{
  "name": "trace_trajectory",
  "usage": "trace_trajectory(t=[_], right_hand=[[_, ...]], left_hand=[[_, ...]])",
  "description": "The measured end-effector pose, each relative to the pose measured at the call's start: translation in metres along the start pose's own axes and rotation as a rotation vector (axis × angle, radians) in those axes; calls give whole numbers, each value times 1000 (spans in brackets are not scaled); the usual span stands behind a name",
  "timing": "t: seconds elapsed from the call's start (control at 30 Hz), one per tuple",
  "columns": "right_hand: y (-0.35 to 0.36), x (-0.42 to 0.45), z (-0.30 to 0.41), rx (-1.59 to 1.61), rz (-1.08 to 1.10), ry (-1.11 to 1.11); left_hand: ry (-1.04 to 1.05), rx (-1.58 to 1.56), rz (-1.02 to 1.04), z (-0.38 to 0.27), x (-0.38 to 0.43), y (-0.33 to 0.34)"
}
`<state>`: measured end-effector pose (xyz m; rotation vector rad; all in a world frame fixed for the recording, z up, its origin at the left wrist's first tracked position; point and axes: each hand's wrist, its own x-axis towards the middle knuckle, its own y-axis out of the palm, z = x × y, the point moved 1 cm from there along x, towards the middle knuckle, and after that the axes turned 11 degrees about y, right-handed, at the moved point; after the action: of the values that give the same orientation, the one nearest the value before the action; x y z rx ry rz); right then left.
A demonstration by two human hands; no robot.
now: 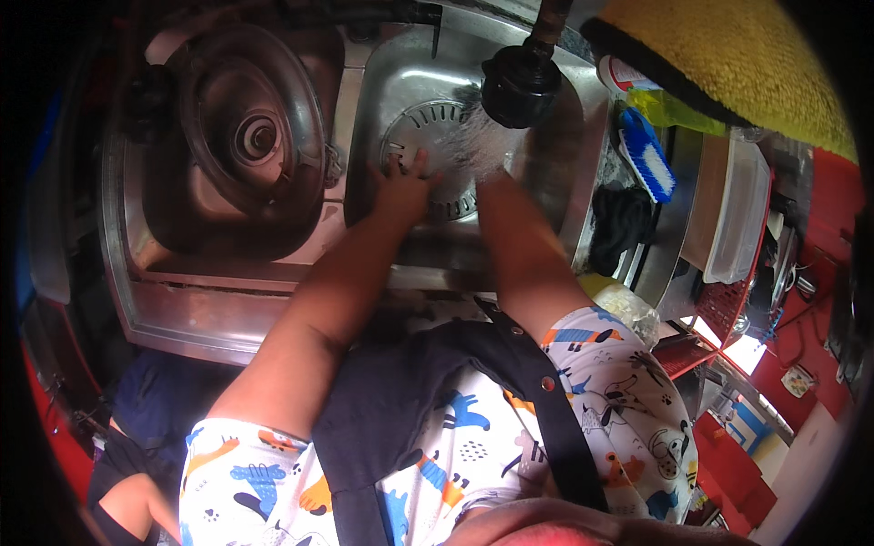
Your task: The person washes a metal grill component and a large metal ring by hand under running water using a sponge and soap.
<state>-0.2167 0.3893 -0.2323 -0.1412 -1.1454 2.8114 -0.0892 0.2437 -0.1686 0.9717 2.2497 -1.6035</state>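
My left hand reaches into the right basin of a steel sink, fingers spread. It rests at the left edge of a round metal disc with slots around its rim; whether it presses on the disc cannot be told. My right hand lies under a spray of water at the disc's right side. The spray and blur hide its fingers. Water falls from a dark tap head above the basin.
A large round metal vessel or lid leans in the left basin. On the right are a blue brush, a black cloth and a clear plastic container. A yellow towel hangs above. Another person's limb shows at lower left.
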Motion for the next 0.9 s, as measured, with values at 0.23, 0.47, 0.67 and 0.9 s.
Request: trace_trajectory(t=[0.23,0.47,0.67,0.9], right_hand=[[55,-10,8,-112,255,-196],[-6,15,-22,-9,-11,45],[48,-37,13,-85,86,-356],[-36,2,-7,-378,82,-136]], left_hand=[[1,-13,26,-1,0,-8],[-15,-22,-47,3,-3,-1],[23,22,84,-9,8,-9],[63,38,-30,-5,4,-6]])
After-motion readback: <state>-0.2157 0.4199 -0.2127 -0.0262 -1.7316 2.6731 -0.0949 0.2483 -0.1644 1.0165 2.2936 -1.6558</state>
